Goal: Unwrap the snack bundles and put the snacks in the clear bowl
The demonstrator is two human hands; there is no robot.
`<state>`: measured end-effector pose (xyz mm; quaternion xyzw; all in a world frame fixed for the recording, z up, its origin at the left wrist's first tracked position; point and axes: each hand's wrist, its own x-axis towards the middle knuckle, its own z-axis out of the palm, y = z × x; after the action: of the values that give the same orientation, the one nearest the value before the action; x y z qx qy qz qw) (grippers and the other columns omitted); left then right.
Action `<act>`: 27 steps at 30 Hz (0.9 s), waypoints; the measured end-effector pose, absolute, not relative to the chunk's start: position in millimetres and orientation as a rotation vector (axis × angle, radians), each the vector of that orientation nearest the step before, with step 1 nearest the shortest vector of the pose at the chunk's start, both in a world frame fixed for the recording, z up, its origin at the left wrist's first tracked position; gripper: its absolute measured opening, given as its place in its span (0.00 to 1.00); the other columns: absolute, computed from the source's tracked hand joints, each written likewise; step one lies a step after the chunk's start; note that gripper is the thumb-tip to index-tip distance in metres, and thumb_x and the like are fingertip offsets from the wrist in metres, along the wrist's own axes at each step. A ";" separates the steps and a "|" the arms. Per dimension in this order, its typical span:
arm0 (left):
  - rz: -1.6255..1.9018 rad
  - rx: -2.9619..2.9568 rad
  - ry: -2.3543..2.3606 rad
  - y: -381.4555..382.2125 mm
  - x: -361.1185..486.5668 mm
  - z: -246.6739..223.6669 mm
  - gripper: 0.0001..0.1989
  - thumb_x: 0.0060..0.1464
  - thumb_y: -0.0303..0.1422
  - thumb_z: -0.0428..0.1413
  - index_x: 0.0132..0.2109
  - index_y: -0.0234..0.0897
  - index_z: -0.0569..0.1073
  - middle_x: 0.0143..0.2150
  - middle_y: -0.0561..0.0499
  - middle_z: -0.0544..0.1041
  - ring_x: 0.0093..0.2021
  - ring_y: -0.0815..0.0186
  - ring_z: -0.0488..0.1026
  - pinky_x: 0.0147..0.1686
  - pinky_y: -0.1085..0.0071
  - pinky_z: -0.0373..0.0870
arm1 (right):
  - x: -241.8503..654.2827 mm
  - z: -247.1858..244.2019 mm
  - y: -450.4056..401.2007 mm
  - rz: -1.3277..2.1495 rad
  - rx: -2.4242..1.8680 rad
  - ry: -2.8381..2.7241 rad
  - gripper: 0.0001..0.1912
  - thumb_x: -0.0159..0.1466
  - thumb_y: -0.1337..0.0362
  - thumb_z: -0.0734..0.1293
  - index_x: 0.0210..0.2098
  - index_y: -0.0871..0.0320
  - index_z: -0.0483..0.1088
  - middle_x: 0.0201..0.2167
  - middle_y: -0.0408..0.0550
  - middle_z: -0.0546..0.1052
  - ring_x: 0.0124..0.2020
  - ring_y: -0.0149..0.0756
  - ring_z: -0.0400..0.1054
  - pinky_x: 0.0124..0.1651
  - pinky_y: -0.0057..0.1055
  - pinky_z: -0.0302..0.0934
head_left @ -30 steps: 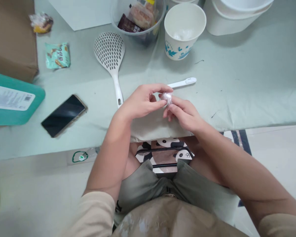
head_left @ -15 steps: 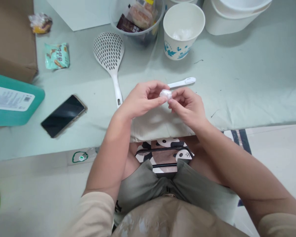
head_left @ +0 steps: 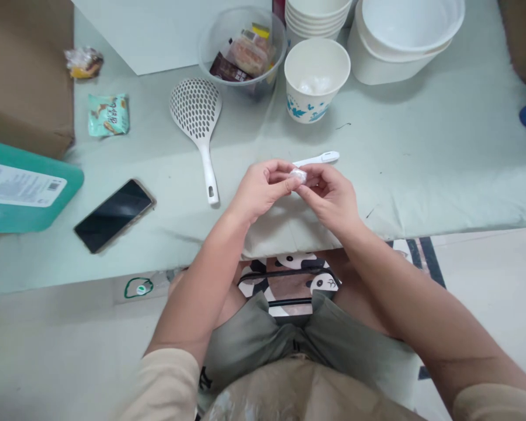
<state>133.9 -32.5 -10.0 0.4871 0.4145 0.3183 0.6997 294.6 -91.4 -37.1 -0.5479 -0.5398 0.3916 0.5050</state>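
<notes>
Between the fingertips of both hands is a small crumpled ball of clear plastic wrap point(head_left: 298, 174). My left hand point(head_left: 265, 186) pinches it from the left, thumb in front. My right hand point(head_left: 331, 194) closes on its right side, fingers curled. Just behind the hands lies a slim white plastic utensil point(head_left: 322, 158), its left end hidden by them. A white slotted skimmer point(head_left: 197, 114) rests on the cloth to the left. Farther back stands a paper cup point(head_left: 313, 99) with blue leaf print, holding similar clear, shiny bits.
A clear tub point(head_left: 245, 79) of wrapped snacks, stacked paper cups point(head_left: 318, 23) and white bowls point(head_left: 397, 67) line the back. At left are a phone point(head_left: 114, 215), a snack packet point(head_left: 108, 115), a teal container point(head_left: 35, 216) and a cardboard box point(head_left: 26, 82). The table's front edge is near my lap.
The camera view has shifted, so the table things appear slightly lower. Both hands have drawn closer together around the plastic ball, which now shows less.
</notes>
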 end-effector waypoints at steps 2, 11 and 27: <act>0.730 1.050 0.938 -33.9 136.6 -12.2 0.23 0.38 0.42 0.77 0.37 0.35 0.78 0.32 0.53 0.83 0.33 0.71 0.78 0.37 0.75 0.73 | 295.5 -37.4 -90.8 0.928 -1.340 -1.307 0.14 0.64 0.56 0.73 0.47 0.55 0.75 0.43 0.48 0.80 0.35 0.32 0.75 0.41 0.32 0.70; 0.848 0.963 1.030 -44.5 148.0 -22.5 0.16 0.46 0.35 0.71 0.38 0.36 0.75 0.29 0.56 0.81 0.29 0.74 0.75 0.36 0.75 0.70 | 299.1 -37.7 -85.9 0.864 -1.418 -1.384 0.15 0.63 0.57 0.70 0.48 0.55 0.76 0.42 0.48 0.79 0.30 0.29 0.69 0.37 0.31 0.69; 0.775 1.774 1.055 -42.5 145.2 -13.1 0.05 0.61 0.31 0.55 0.43 0.38 0.76 0.38 0.50 0.85 0.39 0.66 0.81 0.44 0.69 0.74 | 297.8 -34.5 -83.1 1.296 -1.318 -1.014 0.19 0.61 0.47 0.73 0.43 0.55 0.78 0.40 0.48 0.84 0.41 0.37 0.78 0.51 0.37 0.72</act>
<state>145.2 -42.5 -13.1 0.7180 0.4269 0.3138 0.4514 297.8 -83.1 -34.5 -0.5435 -0.4181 0.5344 0.4942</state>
